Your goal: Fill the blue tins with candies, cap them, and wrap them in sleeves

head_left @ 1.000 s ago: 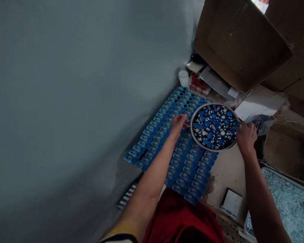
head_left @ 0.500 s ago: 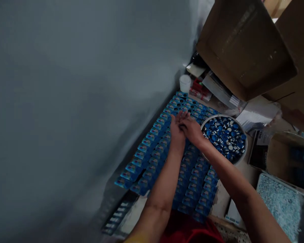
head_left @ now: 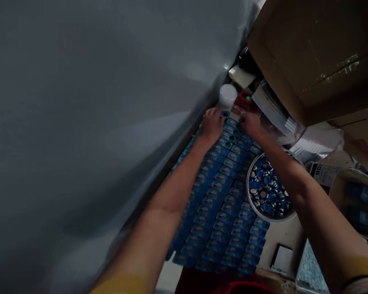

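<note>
Half a second ago my left hand [head_left: 213, 124] and right hand [head_left: 251, 123] met over the blue cards [head_left: 222, 204]; now they are apart, both farther up at the far end of the rows on the bench [head_left: 283, 234]. My left is bent by the white cup [head_left: 227, 94], my right curled near the red box [head_left: 244, 99]. I cannot tell whether either grips anything. My right forearm [head_left: 297, 181] now passes over the right side of the bowl [head_left: 248, 188] of caps [head_left: 267, 180].

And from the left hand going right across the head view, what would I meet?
Left hand, white cylindrical container, round bowl of blue-and-silver caps, then the right-edge cardboard box with blue packs.
</note>
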The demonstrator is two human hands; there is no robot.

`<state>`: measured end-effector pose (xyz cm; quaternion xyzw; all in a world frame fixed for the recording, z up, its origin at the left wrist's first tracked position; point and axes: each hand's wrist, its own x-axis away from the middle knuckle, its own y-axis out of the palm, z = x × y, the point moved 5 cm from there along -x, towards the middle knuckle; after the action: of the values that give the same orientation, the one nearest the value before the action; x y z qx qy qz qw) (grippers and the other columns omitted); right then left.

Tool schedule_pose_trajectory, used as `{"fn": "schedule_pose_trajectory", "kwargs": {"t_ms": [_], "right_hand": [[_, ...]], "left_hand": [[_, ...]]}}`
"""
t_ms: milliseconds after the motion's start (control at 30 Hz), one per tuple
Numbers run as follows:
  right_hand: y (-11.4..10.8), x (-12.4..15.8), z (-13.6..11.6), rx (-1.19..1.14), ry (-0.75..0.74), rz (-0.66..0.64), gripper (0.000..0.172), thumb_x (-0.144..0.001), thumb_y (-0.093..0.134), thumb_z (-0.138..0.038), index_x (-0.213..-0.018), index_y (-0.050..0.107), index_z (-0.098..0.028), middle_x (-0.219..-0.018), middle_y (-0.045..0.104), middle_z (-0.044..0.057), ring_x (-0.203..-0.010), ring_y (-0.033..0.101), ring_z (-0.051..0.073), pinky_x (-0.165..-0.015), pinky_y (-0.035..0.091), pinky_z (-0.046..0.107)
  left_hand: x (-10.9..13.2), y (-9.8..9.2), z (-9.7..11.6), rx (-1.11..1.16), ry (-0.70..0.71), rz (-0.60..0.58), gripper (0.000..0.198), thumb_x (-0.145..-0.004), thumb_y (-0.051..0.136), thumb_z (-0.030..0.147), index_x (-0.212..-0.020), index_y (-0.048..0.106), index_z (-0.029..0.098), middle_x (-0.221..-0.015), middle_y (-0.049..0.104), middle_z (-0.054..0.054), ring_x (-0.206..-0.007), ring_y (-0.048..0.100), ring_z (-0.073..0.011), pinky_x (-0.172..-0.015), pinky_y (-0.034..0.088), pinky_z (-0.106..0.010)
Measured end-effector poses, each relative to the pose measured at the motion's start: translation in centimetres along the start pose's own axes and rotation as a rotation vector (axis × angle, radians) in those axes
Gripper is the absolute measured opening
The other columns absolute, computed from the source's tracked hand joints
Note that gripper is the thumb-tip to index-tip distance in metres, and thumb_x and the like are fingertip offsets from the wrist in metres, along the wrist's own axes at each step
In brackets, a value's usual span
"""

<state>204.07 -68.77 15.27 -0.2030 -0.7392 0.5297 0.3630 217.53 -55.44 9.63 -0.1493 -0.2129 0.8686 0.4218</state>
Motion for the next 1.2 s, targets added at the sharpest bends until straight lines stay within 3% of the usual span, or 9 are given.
{"fn": "schedule_pose_trajectory", "kwargs": {"t_ms": [200,300,433,500,633,800,933,1033,1200], "right_hand": [[0.8,-0.9,-0.8,0.033,-0.069,-0.07,0.027,-0.097,0.066,-0.012,-0.116,0.085,-0.017,-0.124,0.082,0.009,-0.12,0.072,0.024,-0.106,0.054,0.033],[0.8,-1.8,-0.9,0.05,-0.053,-0.129,0.03,-0.096,0.072,-0.013,-0.124,0.083,-0.018,-0.127,0.081,0.012,-0.123,0.073,0.031,-0.105,0.058,0.041],[1.3,-3.4,-0.5,-0.021,-0.049,-0.203,0.099,-0.083,0.09,-0.007,-0.17,0.048,-0.027,-0.146,0.073,0.006,-0.135,0.069,0.026,-0.113,0.054,0.036],[1.7,-4.1,0.1,-0.061,-0.063,-0.226,0.109,-0.082,0.094,-0.01,-0.175,0.038,-0.026,-0.151,0.069,0.003,-0.139,0.066,0.021,-0.117,0.05,0.03],[2.0,-4.1,0.4,-0.081,-0.081,-0.236,0.095,-0.085,0.094,-0.016,-0.168,0.047,-0.021,-0.144,0.074,0.002,-0.135,0.066,0.018,-0.119,0.049,0.032],[0.1,-1.1,0.8,-0.09,-0.054,-0.19,0.049,-0.091,0.091,-0.03,-0.132,0.075,-0.008,-0.14,0.076,0.014,-0.131,0.069,0.028,-0.114,0.051,0.04],[-3.2,3.0,5.6,-0.292,-0.031,-0.047,0.042,-0.097,0.083,-0.037,-0.125,0.078,-0.006,-0.127,0.08,0.011,-0.11,0.073,0.017,-0.098,0.05,0.027],[-5.0,7.3,11.0,-0.475,0.036,0.108,0.03,-0.094,0.084,-0.034,-0.111,0.081,-0.01,-0.108,0.084,0.007,-0.094,0.073,0.014,-0.088,0.051,0.027],[-4.3,15.3,15.7,-0.782,0.101,0.144,0.032,-0.083,0.088,-0.047,-0.1,0.081,-0.02,-0.089,0.081,0.002,-0.082,0.073,0.02,-0.077,0.057,0.033]], "left_hand": [[-1.6,2.2,-0.6,-0.288,0.047,-0.123,0.035,-0.102,0.072,0.037,-0.135,0.074,0.024,-0.166,0.053,-0.02,-0.16,0.035,-0.0468,-0.13,0.018,-0.077],[-1.4,2.2,-0.6,-0.333,0.035,-0.169,0.036,-0.105,0.069,0.04,-0.137,0.072,0.024,-0.17,0.049,-0.02,-0.161,0.034,-0.0469,-0.129,0.021,-0.078],[-1.6,2.2,-1.4,-0.354,0.005,-0.204,0.035,-0.11,0.062,0.032,-0.142,0.068,0.019,-0.171,0.048,-0.014,-0.161,0.035,-0.0397,-0.134,0.017,-0.072],[-1.7,2.3,-1.8,-0.357,0.02,-0.191,0.036,-0.112,0.06,0.029,-0.145,0.064,0.017,-0.171,0.047,-0.013,-0.163,0.032,-0.038,-0.136,0.011,-0.072],[-2.0,1.8,-2.1,-0.31,-0.029,-0.115,0.028,-0.108,0.062,0.02,-0.135,0.062,0.014,-0.153,0.061,-0.015,-0.152,0.049,-0.0343,-0.136,0.025,-0.063],[-3.6,0.1,-2.9,-0.012,-0.158,-0.065,0.024,-0.098,0.081,0.021,-0.113,0.065,0.013,-0.134,0.069,-0.007,-0.135,0.058,-0.0232,-0.13,0.039,-0.046],[-5.1,-0.8,-3.9,0.084,-0.242,-0.092,0.032,-0.083,0.093,0.02,-0.101,0.066,0.018,-0.113,0.075,-0.002,-0.12,0.065,-0.0209,-0.124,0.046,-0.04],[-5.7,-0.5,-3.6,0.115,-0.405,-0.192,0.028,-0.086,0.088,0.013,-0.105,0.068,0.016,-0.099,0.075,0.001,-0.103,0.069,-0.0172,-0.113,0.055,-0.039],[-6.3,-0.4,-2.6,-0.019,-0.531,-0.262,0.024,-0.091,0.076,-0.002,-0.114,0.074,0.006,-0.075,0.063,0.01,-0.075,0.056,-0.0067,-0.113,0.053,-0.04]]}}
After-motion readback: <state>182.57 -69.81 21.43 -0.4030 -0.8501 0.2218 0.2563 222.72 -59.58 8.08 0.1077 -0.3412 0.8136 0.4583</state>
